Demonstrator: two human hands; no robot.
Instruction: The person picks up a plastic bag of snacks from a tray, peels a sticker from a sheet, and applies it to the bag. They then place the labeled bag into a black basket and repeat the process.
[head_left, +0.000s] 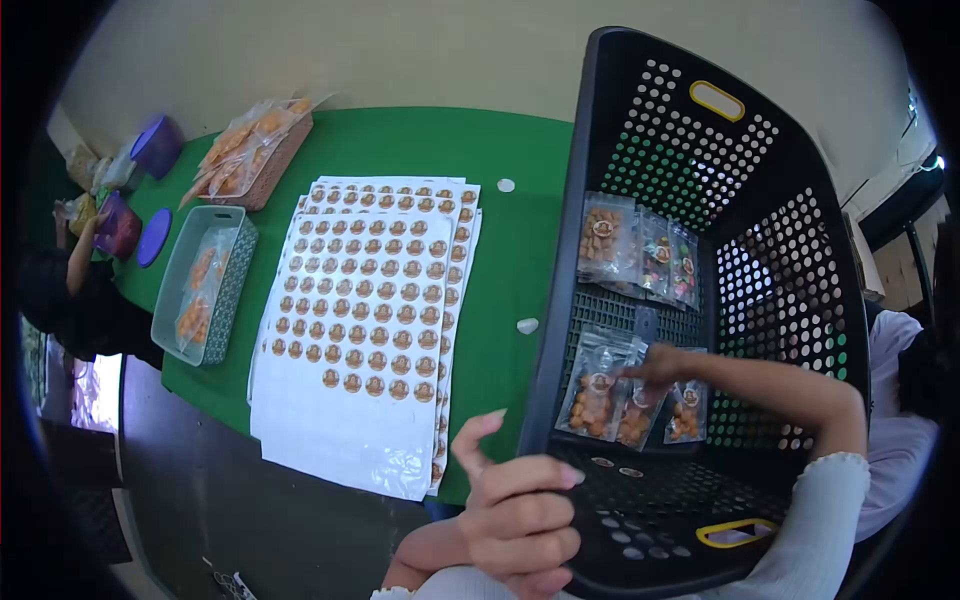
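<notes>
- At 9 o'clock, at the edge of the view, another person [60,290] bends over purple tubs [120,225].
- Towards 10 o'clock, a grey tray [235,275] holding orange snack packets lies on the green table [510,250].
- Just left of centre lie stacked sticker sheets [370,310] with rows of round labels; their near end is bare.
- At 6 o'clock, the left hand [520,520] is clenched around the near left rim of the black basket [565,250], thumb lifted.
- At 3 o'clock, inside the basket, the right hand [660,365] has its fingertips on the near packets [597,395], which lie at the hand's 7 o'clock. I cannot tell whether it grips one or only touches.
- A far row of packets [640,250] lies at the hand's 12 o'clock.
</notes>
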